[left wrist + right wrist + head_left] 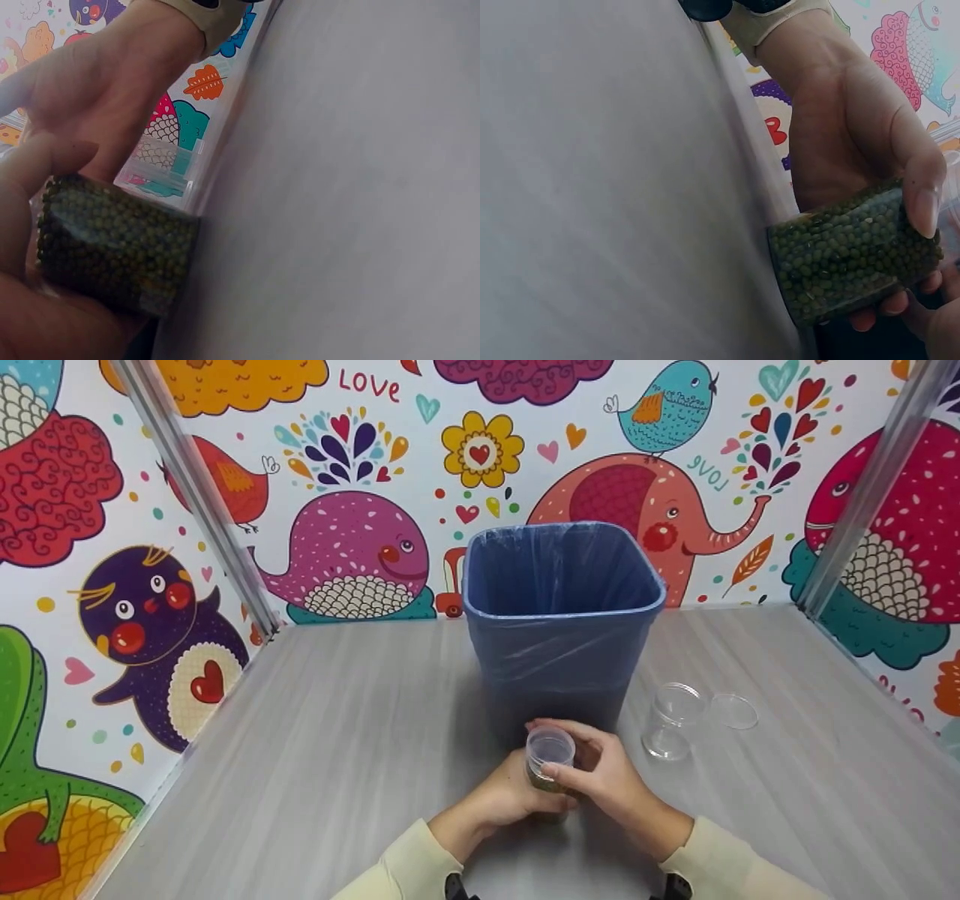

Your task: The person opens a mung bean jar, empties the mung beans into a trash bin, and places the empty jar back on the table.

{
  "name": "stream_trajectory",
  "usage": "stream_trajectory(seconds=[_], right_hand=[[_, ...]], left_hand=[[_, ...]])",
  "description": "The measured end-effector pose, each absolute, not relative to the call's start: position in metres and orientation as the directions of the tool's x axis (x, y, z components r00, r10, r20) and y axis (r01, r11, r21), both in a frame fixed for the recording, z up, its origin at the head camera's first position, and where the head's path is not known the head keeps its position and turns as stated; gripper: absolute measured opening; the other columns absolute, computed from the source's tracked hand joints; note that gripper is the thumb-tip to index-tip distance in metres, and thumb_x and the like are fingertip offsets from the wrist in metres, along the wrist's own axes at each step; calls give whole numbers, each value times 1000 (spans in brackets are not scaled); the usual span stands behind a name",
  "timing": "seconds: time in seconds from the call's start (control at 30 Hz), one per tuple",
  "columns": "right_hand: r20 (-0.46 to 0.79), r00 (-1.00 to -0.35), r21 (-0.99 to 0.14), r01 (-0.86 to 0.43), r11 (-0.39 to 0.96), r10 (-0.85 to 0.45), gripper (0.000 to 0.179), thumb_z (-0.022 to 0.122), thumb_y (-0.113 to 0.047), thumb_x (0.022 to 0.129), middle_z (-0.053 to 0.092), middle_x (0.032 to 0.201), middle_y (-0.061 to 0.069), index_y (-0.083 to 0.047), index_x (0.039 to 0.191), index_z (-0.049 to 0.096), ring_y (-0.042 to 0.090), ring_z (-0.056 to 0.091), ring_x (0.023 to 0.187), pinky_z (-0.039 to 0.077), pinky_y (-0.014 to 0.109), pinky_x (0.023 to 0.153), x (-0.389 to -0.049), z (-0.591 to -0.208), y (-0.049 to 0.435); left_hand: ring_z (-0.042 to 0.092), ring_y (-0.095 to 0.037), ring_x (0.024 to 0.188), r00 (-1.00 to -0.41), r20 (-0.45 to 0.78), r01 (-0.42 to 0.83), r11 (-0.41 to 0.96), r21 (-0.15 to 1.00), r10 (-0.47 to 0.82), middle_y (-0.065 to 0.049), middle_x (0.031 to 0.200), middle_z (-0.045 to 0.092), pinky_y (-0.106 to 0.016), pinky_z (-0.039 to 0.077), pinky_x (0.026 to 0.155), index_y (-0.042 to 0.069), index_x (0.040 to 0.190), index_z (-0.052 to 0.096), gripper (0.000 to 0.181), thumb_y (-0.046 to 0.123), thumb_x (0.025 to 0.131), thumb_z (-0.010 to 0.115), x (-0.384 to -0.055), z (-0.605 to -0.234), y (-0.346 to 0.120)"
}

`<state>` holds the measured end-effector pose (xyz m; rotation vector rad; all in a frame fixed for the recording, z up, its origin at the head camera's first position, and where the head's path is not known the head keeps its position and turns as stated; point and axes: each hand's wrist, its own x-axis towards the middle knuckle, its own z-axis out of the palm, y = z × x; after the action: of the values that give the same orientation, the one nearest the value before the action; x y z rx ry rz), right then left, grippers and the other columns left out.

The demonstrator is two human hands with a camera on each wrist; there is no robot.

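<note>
Upright between both hands stands a clear jar [847, 259] filled with small green beans that look like mung beans. My left hand [510, 791] grips the jar's body, its thumb along the side and fingers behind, as the right wrist view shows. Around the jar's clear round top [551, 744] curl the thumb and fingers of my right hand [600, 765]. Whether that top is a separate lid I cannot tell. In the left wrist view the bean-filled jar [116, 247] has its base close to the table surface.
Just beyond the hands stands a tall blue bin [559, 660] lined with a clear bag. To the right are an empty clear jar [667, 742] and a flat clear disc-shaped lid [735, 712] on the grey table [360, 720]. Cartoon-printed panels [360, 540] enclose the back and sides.
</note>
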<state>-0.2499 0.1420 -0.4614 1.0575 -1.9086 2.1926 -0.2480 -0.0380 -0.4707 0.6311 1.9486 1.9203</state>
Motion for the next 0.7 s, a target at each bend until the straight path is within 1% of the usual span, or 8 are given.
stream_trajectory(seconds=[0.13, 0.23, 0.4, 0.5, 0.6, 0.7], right_hand=[[520, -762, -852, -434, -292, -385, 59, 73, 14, 90, 66, 137, 30, 19, 144, 51, 20, 65, 131, 47, 25, 110, -247, -459, 143], [546, -751, -834, -447, -323, -370, 61, 70, 16, 90, 70, 135, 22, 22, 146, 46, 19, 66, 130, 47, 25, 109, -246, -456, 142], [570, -748, -818, -476, -323, -340, 62, 70, 16, 90, 72, 132, 14, 22, 146, 46, 17, 67, 125, 50, 26, 106, -246, -451, 143], [569, -757, -819, -488, -301, -320, 62, 71, 17, 88, 68, 138, 13, 19, 146, 48, 16, 66, 124, 50, 26, 106, -246, -449, 145], [577, -761, -816, -519, -255, -298, 63, 73, 17, 86, 64, 146, 15, 17, 145, 52, 15, 63, 128, 47, 24, 109, -247, -446, 147], [582, -761, -813, -550, -192, -286, 66, 77, 17, 83, 62, 146, 17, 14, 145, 54, 15, 61, 130, 45, 23, 111, -248, -439, 149]], left_hand=[[66, -11, 103, -844, 74, 77, -17, 997, 531, 1, 114, 72, -24, 50, 94, 0, 128, 67, 52, -5, 79, 84, -249, -472, -38], [65, -12, 105, -845, 70, 70, -19, 997, 530, 0, 117, 72, -24, 50, 95, 1, 130, 66, 55, -5, 79, 84, -249, -472, -37], [65, -12, 106, -844, 71, 78, -9, 997, 532, 0, 119, 72, -24, 49, 97, 0, 135, 62, 60, -4, 78, 84, -248, -471, -37], [65, -11, 108, -844, 70, 86, 7, 996, 532, 0, 120, 71, -24, 49, 98, 2, 136, 61, 62, -3, 78, 84, -249, -470, -38], [64, -12, 112, -841, 67, 92, 20, 996, 537, 1, 125, 70, -25, 48, 102, 4, 140, 60, 67, -3, 78, 83, -249, -470, -38], [63, -12, 117, -843, 68, 105, 39, 994, 534, 2, 129, 69, -26, 46, 106, 6, 144, 58, 72, -2, 77, 83, -250, -470, -38]])
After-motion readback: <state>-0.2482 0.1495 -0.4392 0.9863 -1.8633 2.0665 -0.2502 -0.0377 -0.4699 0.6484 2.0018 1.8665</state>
